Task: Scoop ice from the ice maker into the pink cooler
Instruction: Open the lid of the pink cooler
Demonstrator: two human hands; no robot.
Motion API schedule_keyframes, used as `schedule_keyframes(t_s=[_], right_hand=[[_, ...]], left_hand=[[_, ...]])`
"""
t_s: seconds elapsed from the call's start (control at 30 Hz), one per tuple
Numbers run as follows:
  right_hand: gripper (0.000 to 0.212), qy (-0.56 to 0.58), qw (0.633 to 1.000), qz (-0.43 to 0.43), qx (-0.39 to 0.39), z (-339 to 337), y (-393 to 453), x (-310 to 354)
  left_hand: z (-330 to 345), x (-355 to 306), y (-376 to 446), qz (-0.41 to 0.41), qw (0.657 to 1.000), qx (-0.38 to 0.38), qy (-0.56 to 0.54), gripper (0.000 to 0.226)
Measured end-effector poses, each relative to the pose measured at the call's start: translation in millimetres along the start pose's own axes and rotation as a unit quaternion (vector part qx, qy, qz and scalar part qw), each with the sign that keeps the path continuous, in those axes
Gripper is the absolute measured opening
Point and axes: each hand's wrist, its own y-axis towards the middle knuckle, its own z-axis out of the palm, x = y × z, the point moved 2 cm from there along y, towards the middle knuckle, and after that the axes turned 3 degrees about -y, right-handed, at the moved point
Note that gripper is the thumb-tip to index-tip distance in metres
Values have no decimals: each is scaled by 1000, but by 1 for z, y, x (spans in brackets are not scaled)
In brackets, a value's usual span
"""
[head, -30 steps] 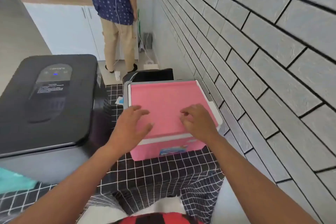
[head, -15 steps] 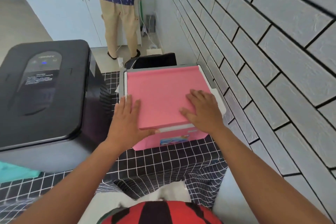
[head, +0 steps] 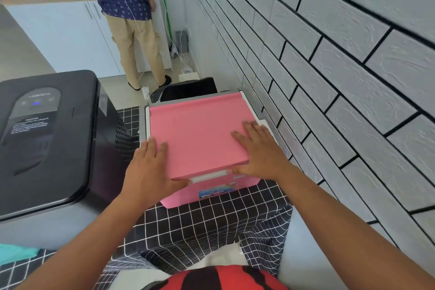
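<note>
The pink cooler (head: 213,193) stands on a black checked tablecloth, close to the brick wall. Its flat pink lid (head: 200,132) covers the top, so the inside is hidden. My left hand (head: 150,167) grips the lid's front left corner, fingers on top and thumb under the front edge. My right hand (head: 261,150) holds the front right corner the same way. A white rim shows just below the lid's front edge. The black ice maker (head: 47,136) sits to the left of the cooler with its lid down and a blue light on its panel. No scoop or ice is visible.
A grey brick wall (head: 329,77) runs along the right, almost touching the cooler. A black chair back (head: 188,89) stands behind the table. A person (head: 131,19) stands farther back at white cabinets. Something teal (head: 14,252) lies at the left edge.
Both hands have slid from the middle of the lid towards its front corners, and the thumbs have hooked under the front edge. The lid's front now shows a gap over the white rim.
</note>
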Motion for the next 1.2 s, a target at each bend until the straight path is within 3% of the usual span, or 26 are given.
schedule_keyframes(t_s=[0.37,0.67,0.8,0.87,0.97,1.07,1.2], right_hand=[[111,14,996,7,-93,0,-11,-6],[87,83,967,2,-240,-21,-16,-13],[90,163,946,2,-282,-33,-9,-19],[90,229,920,25,-317,-39,-4,-23],[91,372,854,69,-357,-43,9,-27],[81,509,776,129,-348,-47,28,-17],[72,487,804,135,-311,-47,60,-3]], left_hand=[[-2,-2,-2,29,999,-13,35,120],[-12,3,-9,-31,984,-109,-138,109],[-8,-1,-17,-99,908,-178,-366,98],[-13,-2,-13,-121,868,-226,-425,91],[-25,1,2,-176,806,-295,-483,71],[-40,-6,21,-192,772,-332,-507,38],[-50,-17,51,-183,752,-343,-533,49]])
